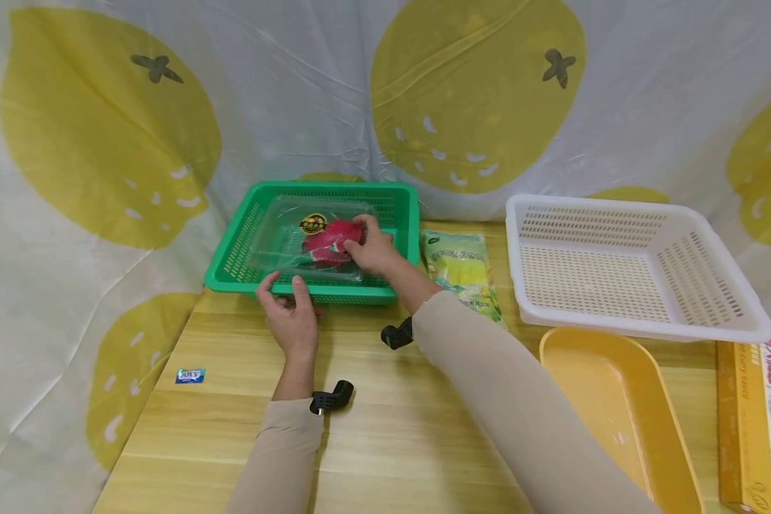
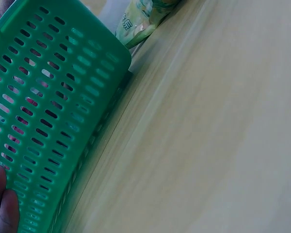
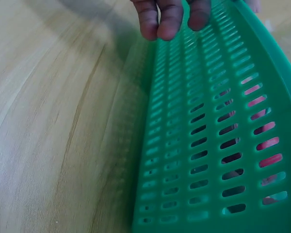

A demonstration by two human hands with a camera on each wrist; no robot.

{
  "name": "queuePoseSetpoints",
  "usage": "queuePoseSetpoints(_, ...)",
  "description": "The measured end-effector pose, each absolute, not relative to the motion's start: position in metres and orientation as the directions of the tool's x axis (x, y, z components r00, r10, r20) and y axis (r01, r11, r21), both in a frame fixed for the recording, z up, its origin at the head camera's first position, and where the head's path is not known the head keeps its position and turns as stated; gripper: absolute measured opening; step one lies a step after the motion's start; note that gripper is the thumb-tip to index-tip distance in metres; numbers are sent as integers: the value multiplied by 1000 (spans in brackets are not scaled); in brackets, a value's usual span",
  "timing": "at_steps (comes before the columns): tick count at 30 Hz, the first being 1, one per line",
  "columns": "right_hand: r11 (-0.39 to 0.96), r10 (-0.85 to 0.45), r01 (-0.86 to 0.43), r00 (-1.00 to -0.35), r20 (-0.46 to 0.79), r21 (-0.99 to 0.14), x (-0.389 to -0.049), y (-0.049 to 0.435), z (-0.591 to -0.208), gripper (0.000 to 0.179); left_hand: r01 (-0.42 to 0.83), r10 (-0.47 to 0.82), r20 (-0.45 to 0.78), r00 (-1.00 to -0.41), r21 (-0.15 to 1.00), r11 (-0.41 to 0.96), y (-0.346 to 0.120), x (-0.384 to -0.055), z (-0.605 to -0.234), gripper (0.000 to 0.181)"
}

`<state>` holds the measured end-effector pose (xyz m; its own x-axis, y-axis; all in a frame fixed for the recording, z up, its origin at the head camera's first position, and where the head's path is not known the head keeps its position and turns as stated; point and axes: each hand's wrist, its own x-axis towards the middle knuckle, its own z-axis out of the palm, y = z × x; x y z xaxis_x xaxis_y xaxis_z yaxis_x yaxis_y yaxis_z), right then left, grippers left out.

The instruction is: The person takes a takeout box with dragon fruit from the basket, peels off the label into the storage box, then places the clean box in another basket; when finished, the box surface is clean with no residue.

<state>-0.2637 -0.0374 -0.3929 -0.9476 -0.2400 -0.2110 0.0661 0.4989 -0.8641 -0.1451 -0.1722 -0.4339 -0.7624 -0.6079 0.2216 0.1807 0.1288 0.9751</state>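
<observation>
Wood-grained, the bench (image 1: 373,446) is carrying a green basket (image 1: 413,223); inside, a clear box (image 1: 289,246) is lying, its long axis running left to right. The right hand (image 1: 374,251) is grasping its right end; the left hand (image 1: 293,319) is touching the basket's front, its grip unclear. Keeping it level, squeezing lightly, is probably sparing the plastic, its dark label (image 1: 313,223) facing up.

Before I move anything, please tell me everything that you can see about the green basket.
The green basket is rectangular, plastic-looking and open-topped, with slotted walls and a smooth rim. It stands upright on the wooden table, before the lemon-print curtain, beside a yellow-green packet. A clear container is at least partly inside. The left hand grips the near side.
</observation>
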Motion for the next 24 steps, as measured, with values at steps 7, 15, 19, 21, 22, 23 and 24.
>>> queuePoseSetpoints(7, 513, -260, -13, -955, -141, -858, -259, -31, -386, 50, 164, -618, 201, -760, 980, 116, -170, -144, -432, 43)
queuePoseSetpoints(15, 513, -276, -80, -958, -76, -855, -253, -22, -372, 50, 156, -605, 191, -773, 982, 111, -170, -144, -430, 47)
queuePoseSetpoints(19, 503, -284, -87, -956, -70, -860, -247, -20, -359, 52, 144, -611, 185, -770, 983, 116, -172, -144, -432, 48)
queuePoseSetpoints(21, 495, -282, -72, -956, -81, -866, -244, -18, -350, 52, 144, -611, 187, -769, 982, 119, -172, -143, -432, 48)
queuePoseSetpoints(22, 494, -279, -64, -956, -89, -867, -242, -16, -345, 52, 144, -610, 188, -770, 982, 121, -172, -143, -432, 48)
queuePoseSetpoints(23, 496, -275, -58, -957, -94, -867, -240, -15, -341, 52, 144, -608, 188, -771, 982, 121, -172, -143, -432, 48)
queuePoseSetpoints(24, 495, -274, -52, -957, -98, -867, -238, -13, -336, 52, 145, -607, 188, -772, 982, 120, -172, -143, -431, 47)
